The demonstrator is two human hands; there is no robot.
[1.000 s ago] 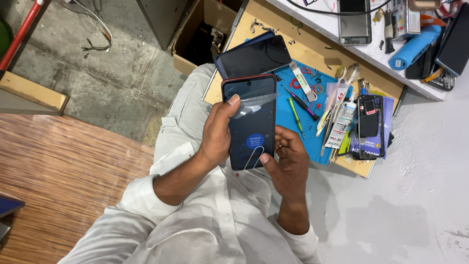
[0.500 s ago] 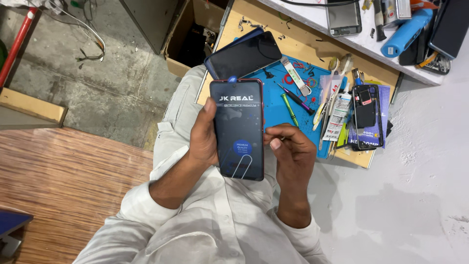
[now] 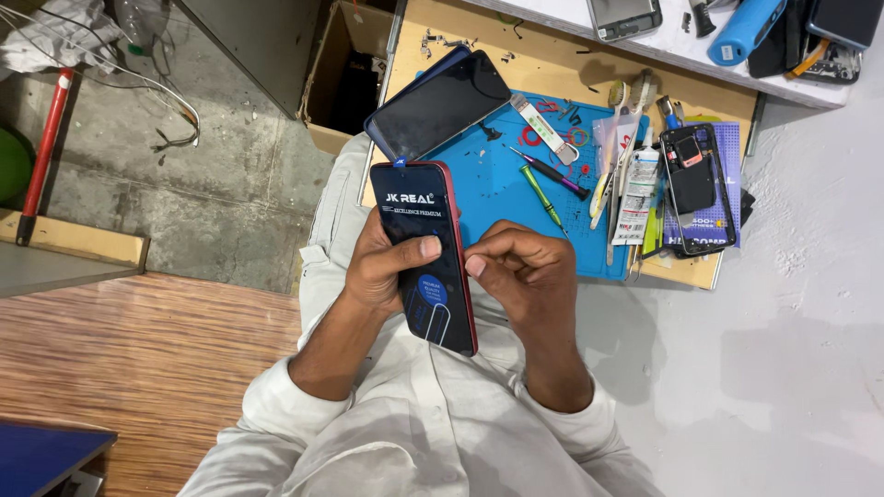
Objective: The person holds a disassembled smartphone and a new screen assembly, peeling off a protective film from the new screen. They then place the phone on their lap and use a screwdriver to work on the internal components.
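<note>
My left hand point(image 3: 385, 265) grips a red-edged phone point(image 3: 425, 253) from the left, thumb laid across its dark screen, which carries a film with light print and a blue tab. My right hand point(image 3: 518, 270) is curled at the phone's right edge, thumb and fingertips pinched against its side at mid-height. The phone hangs over my lap, below the front edge of a blue work mat point(image 3: 516, 189).
A second dark phone point(image 3: 440, 103) lies on the mat's left corner. Screwdrivers point(image 3: 543, 195), tweezers, glue tubes and an opened phone frame point(image 3: 697, 182) lie on the mat's right. An open cardboard box point(image 3: 348, 75) stands left. A white shelf point(image 3: 700, 41) above holds more devices.
The phone has turned more upright and shifted left in my hands. My right hand moved from under the phone's lower end up to its right edge.
</note>
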